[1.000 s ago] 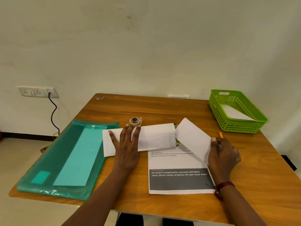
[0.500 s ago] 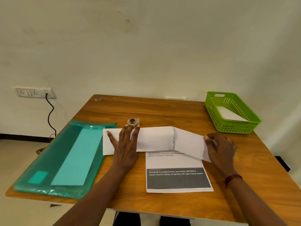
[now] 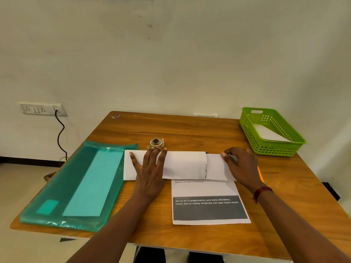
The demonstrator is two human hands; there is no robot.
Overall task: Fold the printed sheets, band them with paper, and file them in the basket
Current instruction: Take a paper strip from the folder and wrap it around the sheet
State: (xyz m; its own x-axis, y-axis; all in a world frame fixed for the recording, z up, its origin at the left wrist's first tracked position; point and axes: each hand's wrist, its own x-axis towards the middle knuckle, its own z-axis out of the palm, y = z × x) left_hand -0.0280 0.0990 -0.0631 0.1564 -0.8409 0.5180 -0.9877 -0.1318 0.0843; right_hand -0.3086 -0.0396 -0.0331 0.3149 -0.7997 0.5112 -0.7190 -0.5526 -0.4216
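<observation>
1. The left hand (image 3: 150, 168) lay flat with its fingers spread, pressing on the left half of the folded white paper (image 3: 184, 164). This was probably to pin it so the fold would not slide on the desk (image 3: 190, 128).
2. The right hand (image 3: 241, 166) had its fingers curled on the paper's right flap (image 3: 215, 167), apparently pinching its outer edge and laying it inward over the middle. A dark edge showed at the seam where flap met body; what it belonged to could not be made out.
3. The paper therefore lay crosswise under both hands, which were well apart, one at each end.
4. Its near edge overlapped the top of a printed sheet (image 3: 209, 205) lying flat and unfolded, likely waiting its turn.
5. A tape roll (image 3: 156, 143) stood just beyond the left fingertips, within easy reach for fixing a band.
6. The green basket (image 3: 247, 123) sat at the far right corner with one white folded piece (image 3: 269, 132) already inside, so filing seemed to have begun.
7. A teal plastic folder (image 3: 76, 183) lay along the left side.
</observation>
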